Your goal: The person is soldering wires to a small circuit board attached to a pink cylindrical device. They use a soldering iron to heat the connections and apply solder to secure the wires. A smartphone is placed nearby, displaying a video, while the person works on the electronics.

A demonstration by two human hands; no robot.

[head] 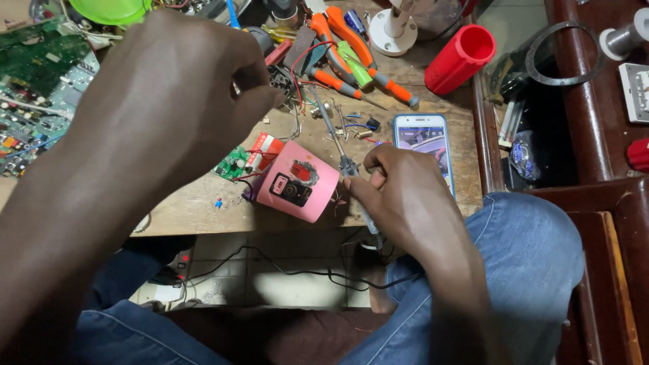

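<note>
My right hand (399, 192) grips a soldering iron (345, 162) like a pen; its thin metal tip reaches up toward a tangle of wires (304, 91). A pink plastic casing (297, 181) with a black socket lies on the wooden workbench (196, 203) just left of that hand. Beside the casing sits a small green circuit board (234, 163) with a red part. My left hand (169, 88) is raised close to the camera, fingers pinched together above the wires; whatever it pinches is too small to make out.
A phone (422, 138) with a lit screen lies right of the iron. Orange-handled pliers and screwdrivers (351, 51), a red cylinder (460, 59) and a large green circuit board (34, 88) crowd the bench. A black cable (297, 270) hangs below the bench edge.
</note>
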